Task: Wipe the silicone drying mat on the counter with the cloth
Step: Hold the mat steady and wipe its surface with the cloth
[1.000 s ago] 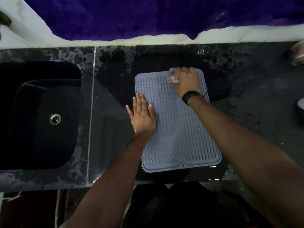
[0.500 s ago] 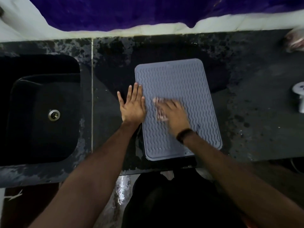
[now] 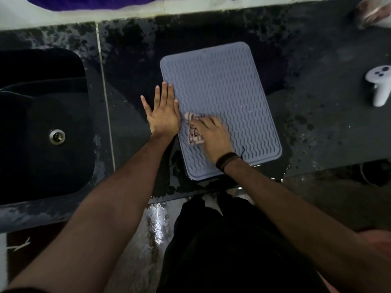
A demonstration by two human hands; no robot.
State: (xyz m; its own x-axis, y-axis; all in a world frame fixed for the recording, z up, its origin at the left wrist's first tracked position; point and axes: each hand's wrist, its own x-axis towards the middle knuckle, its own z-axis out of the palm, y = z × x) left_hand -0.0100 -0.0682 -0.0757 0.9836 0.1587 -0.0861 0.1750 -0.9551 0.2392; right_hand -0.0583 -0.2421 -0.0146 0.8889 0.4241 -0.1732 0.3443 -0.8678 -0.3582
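A grey silicone drying mat (image 3: 224,89) with a wavy ribbed surface lies on the dark wet counter (image 3: 317,127). My left hand (image 3: 163,113) lies flat with straight fingers across the mat's left edge, half on the counter. My right hand (image 3: 213,136) grips a small crumpled pale cloth (image 3: 193,132) and presses it onto the mat's lower left part, close beside my left hand. A dark band circles my right wrist.
A black sink (image 3: 42,123) with a metal drain (image 3: 56,136) is set into the counter at the left. A white handheld controller (image 3: 379,85) lies at the right edge. A pale object (image 3: 374,11) sits at the far right corner. Water wets the floor below.
My right hand has swept the cloth from the mat's far right corner down to its lower left area. My left hand stayed flat at the mat's left edge.
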